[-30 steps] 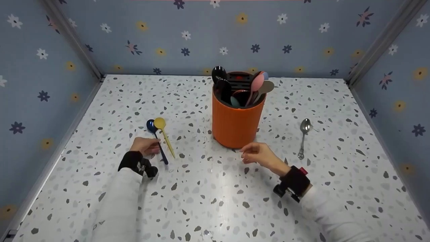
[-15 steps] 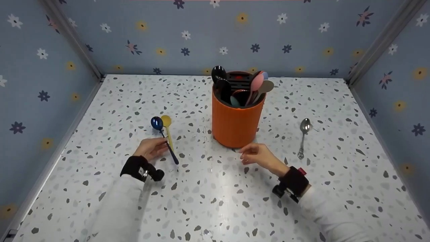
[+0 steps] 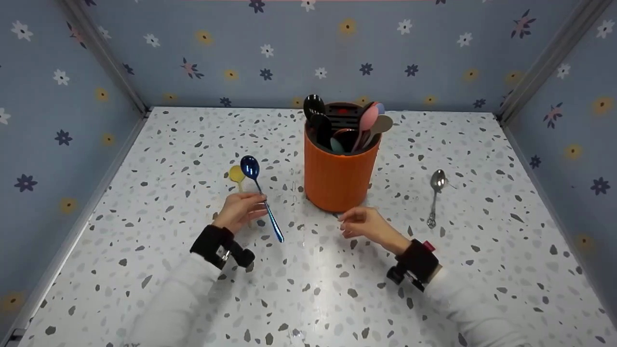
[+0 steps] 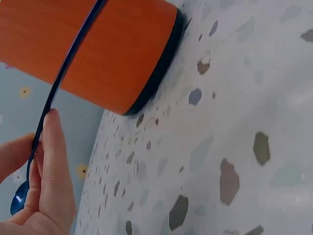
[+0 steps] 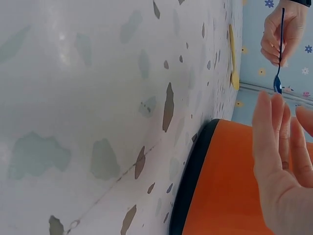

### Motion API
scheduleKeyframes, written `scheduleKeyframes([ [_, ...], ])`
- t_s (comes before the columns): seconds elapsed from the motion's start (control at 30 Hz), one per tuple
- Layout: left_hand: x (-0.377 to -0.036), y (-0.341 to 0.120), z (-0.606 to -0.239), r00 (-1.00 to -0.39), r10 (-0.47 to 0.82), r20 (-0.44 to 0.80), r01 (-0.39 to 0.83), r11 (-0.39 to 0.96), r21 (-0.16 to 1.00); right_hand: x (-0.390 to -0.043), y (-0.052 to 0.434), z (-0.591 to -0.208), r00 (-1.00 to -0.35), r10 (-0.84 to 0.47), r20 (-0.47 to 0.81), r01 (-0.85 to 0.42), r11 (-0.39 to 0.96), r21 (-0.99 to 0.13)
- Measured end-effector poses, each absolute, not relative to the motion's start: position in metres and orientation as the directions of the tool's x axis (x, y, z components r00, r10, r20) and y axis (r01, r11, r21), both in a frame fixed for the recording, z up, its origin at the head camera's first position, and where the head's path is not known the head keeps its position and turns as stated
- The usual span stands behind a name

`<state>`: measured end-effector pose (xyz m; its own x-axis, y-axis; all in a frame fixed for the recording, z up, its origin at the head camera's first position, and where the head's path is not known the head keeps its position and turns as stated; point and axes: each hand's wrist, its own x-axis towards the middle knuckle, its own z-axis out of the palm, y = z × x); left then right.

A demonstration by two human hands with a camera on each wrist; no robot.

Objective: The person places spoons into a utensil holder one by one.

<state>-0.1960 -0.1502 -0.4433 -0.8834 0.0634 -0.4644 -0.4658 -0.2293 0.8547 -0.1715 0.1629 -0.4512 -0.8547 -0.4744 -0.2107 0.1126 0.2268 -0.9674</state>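
My left hand point(image 3: 241, 211) pinches a shiny blue spoon point(image 3: 250, 167) by its thin handle, between thumb and fingers. The spoon is clear of the table, as the right wrist view shows, with its bowl pointing away from me. A yellow spoon point(image 3: 236, 173) lies on the table behind that hand, which hides much of its handle. My right hand point(image 3: 366, 224) holds nothing; its fingers are loosely bent just in front of the orange utensil holder point(image 3: 337, 180). In the left wrist view the blue handle point(image 4: 63, 68) crosses in front of the holder.
Several spoons and utensils stand in the holder, among them a pink spoon point(image 3: 369, 117) and a black one point(image 3: 314, 106). A silver spoon point(image 3: 438, 180) lies at the right on the speckled table point(image 3: 308, 294). Flower-patterned walls point(image 3: 289, 53) enclose the back and sides.
My left hand has lifted the blue spoon off the table and carried it to the right, past the yellow spoon, which has shifted slightly. My right hand has barely moved.
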Motion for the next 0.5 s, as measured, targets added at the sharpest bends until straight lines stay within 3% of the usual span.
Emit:
scheduleKeyframes([
  [0.23, -0.184, -0.123, -0.431, -0.927, 0.053, -0.371, -0.375, -0.159, 0.913, -0.168, 0.152, -0.450, -0.838, -0.506, -0.206, 0.117, 0.202, -0.972],
  [0.5, -0.171, -0.103, -0.415, -0.961, 0.065, -0.268, -0.276, -0.199, 0.940, -0.165, 0.135, -0.446, -0.804, -0.553, -0.219, 0.130, 0.196, -0.972],
])
